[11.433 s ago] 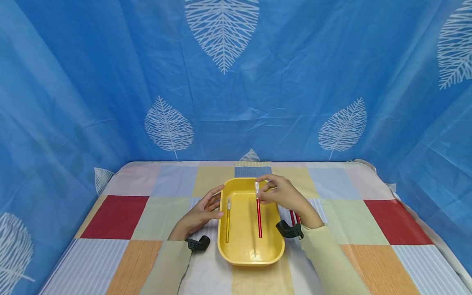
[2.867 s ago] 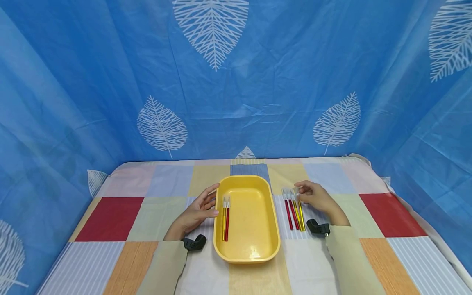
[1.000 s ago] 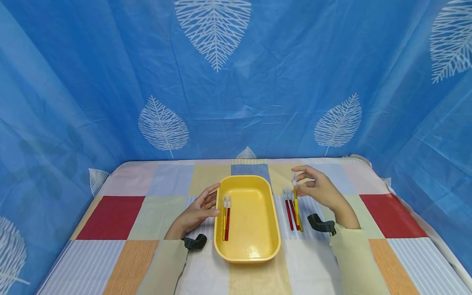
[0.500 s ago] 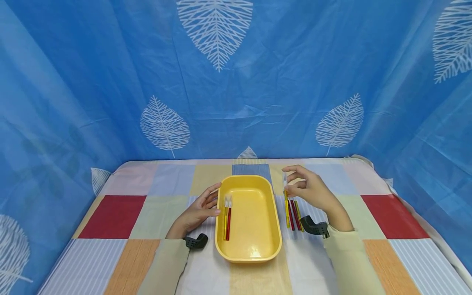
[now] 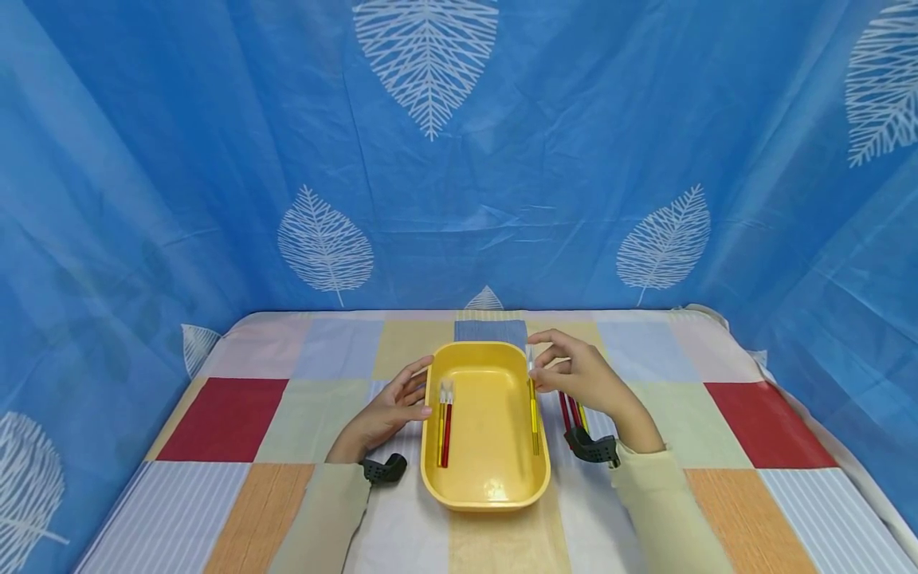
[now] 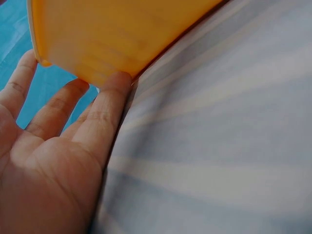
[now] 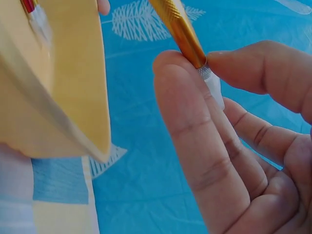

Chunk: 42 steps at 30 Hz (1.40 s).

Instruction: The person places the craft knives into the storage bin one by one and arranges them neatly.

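The right hand (image 5: 577,381) hides most of the pens on the cloth (image 5: 574,414) — their count is unclear. It pinches a yellow pen (image 5: 534,418) near its clear cap, above the yellow tray's (image 5: 495,496) right side. The left hand (image 5: 390,402) rests flat-fingered against the tray's left wall.

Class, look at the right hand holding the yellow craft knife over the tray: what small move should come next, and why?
Probably lower it and let go. The right hand pinches the yellow craft knife over the yellow tray's right side, where two knives already lie; the left hand steadies the tray.
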Available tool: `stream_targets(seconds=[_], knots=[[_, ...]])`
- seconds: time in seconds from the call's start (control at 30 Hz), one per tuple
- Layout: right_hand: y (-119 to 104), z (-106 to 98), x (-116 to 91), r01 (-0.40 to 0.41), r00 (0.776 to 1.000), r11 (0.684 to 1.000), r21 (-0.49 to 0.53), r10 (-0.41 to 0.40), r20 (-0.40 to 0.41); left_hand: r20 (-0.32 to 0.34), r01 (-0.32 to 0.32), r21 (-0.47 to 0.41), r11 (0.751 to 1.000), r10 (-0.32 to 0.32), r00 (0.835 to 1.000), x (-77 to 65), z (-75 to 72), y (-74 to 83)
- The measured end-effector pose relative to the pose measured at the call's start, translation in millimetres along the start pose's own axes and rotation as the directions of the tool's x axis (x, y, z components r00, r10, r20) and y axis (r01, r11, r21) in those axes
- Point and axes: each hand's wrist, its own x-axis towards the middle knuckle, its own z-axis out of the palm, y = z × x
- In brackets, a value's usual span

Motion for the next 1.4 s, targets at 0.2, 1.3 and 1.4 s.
stream_targets(seconds=[0.2, 1.3, 1.4], knots=[[0, 10, 6, -0.002, 0.999, 1.000, 0.005, 0.002, 0.045, -0.006, 0.000, 0.011, 1.000, 0.000, 1.000, -0.1, -1.0, -2.3], [-9, 55, 47, -0.169, 0.968, 0.985, 0.045, 0.157, 0.196, 0.002, 0.006, 0.002, 1.000, -0.006, 1.000, 0.2, -1.3, -1.7], [-11, 59, 50, -0.181, 0.965, 0.983, 0.039, 0.170, 0.197, 0.004, 0.007, -0.001, 1.000, -0.007, 1.000, 0.7, -1.6, -1.8]])
